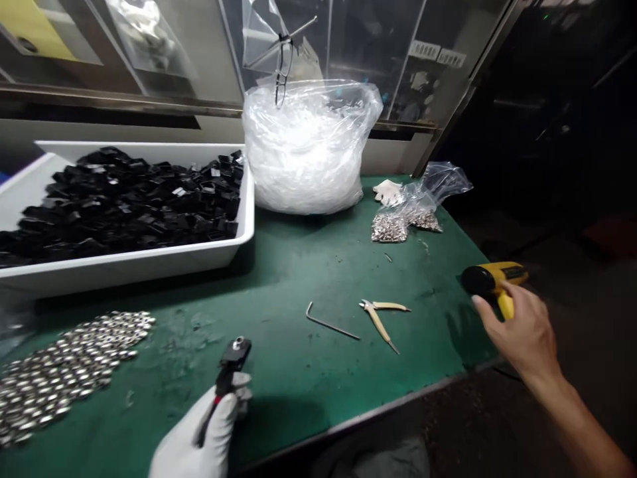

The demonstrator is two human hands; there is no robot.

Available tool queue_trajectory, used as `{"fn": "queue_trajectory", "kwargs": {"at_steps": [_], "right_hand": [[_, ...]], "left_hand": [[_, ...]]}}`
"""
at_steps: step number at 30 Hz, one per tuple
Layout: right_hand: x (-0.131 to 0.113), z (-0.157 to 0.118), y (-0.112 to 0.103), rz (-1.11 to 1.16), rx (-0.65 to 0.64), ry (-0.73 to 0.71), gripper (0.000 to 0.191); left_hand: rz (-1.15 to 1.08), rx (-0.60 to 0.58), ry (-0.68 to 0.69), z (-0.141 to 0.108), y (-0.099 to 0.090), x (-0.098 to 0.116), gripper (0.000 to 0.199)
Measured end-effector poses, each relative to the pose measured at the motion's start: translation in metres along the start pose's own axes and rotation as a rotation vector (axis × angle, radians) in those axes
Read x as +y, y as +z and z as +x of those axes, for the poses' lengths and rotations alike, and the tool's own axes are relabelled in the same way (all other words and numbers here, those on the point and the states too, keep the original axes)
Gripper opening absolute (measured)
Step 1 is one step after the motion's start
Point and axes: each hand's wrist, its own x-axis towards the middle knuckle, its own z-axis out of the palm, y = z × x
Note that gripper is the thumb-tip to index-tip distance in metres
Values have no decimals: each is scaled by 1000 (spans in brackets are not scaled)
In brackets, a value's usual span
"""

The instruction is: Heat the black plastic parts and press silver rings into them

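Observation:
My left hand (206, 425), in a white glove, is closed around a slim black plastic part (233, 355) above the front of the table. A small round metal piece sits at the part's upper end, and a bit of red shows near the fingers. At the table's right edge my bare right hand (525, 328) is at the handle of a yellow and black gun-shaped power tool (502, 273). Its fingers curl about the handle while the thumb stands apart on the near side. An L-shaped hex key (332, 326) and cutting pliers (381, 318) with cream handles lie between my hands.
A white tray (199, 255) of black plastic parts stands at the back left. Before it spreads a pile of shiny metal pieces (64, 372). Behind are a large clear bag (308, 153) and small bags of metal pieces (391, 227). The green table (293, 265) ends at right.

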Motion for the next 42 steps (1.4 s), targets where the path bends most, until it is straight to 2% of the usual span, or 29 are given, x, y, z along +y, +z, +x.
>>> {"fn": "queue_trajectory", "kwargs": {"at_steps": [2,3,6,8,12,15,17,19,23,27,30,33,35,38,42], "right_hand": [[-43,-13,3,229,-112,-218,40],[-66,-20,6,300,-186,-281,36],[-129,-41,19,423,-387,-434,36],[-160,-52,29,444,-484,-524,37],[-195,-65,51,344,-572,-601,28],[-206,-66,65,269,-582,-641,15],[-209,-66,69,216,-579,-680,17],[-209,-67,69,150,-568,-718,19],[-205,-71,63,157,-583,-681,23],[-208,-75,53,288,-707,-416,27],[-216,-85,36,561,-799,-158,33],[-228,-103,13,896,-900,83,37],[-236,-114,-3,1025,-948,163,35],[-245,-124,-17,1036,-935,144,26],[-251,-129,-18,988,-930,95,20]], "left_hand": [[-129,-141,-139,-3,2,7,39],[-233,-202,-218,-4,3,10,42],[-601,-295,-411,-11,8,16,47],[-835,-361,-502,-17,9,20,48],[-1157,-556,-565,-32,9,27,51],[-1247,-620,-581,-42,10,24,61],[-1169,-620,-542,-47,8,20,63],[-958,-558,-445,-52,4,17,59],[-427,-297,-180,-59,-8,12,41],[-37,-138,40,-57,-10,3,26],[172,-22,179,-49,-2,-6,23],[333,67,291,-40,8,-15,27],[406,92,331,-36,13,-19,29],[465,119,367,-35,17,-22,30],[470,126,382,-37,18,-22,31]]}}
